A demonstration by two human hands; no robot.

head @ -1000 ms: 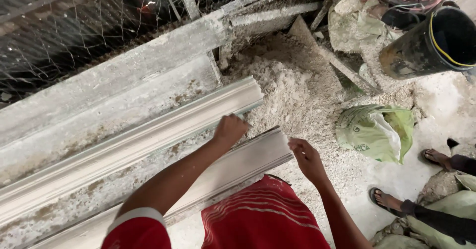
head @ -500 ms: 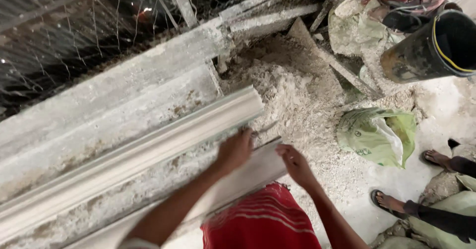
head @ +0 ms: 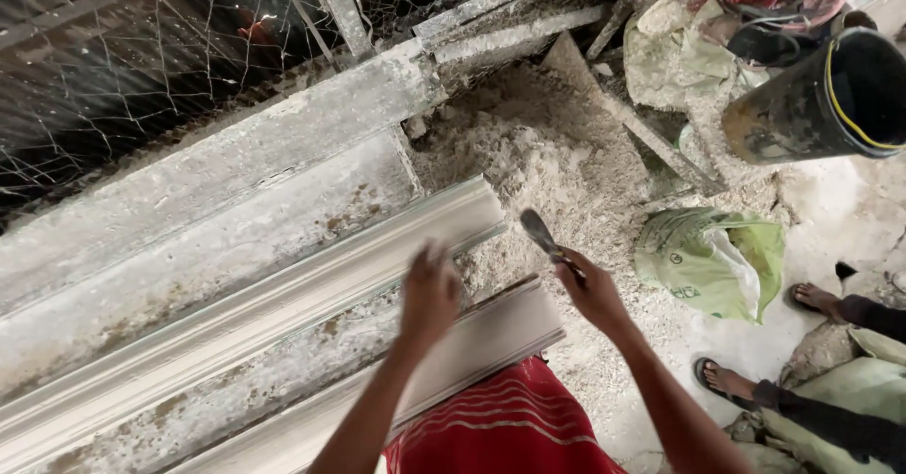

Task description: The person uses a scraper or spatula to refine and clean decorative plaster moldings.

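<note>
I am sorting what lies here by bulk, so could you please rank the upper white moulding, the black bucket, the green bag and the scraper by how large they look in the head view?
1. Upper white moulding, longest by far.
2. Black bucket and green bag: look alike, and the bucket is cut off by the frame, so unranked.
3. Scraper in the right hand, smallest.

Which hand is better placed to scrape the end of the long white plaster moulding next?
Probably the right hand: it grips the flat-bladed scraper, blade raised beside the end of the long white plaster moulding. The left hand hovers blurred over the moulding, holding nothing visible.

Green sack (head: 713, 257), black bucket (head: 821, 101), wire mesh (head: 123, 68), sandalled feet (head: 731, 380).
</note>
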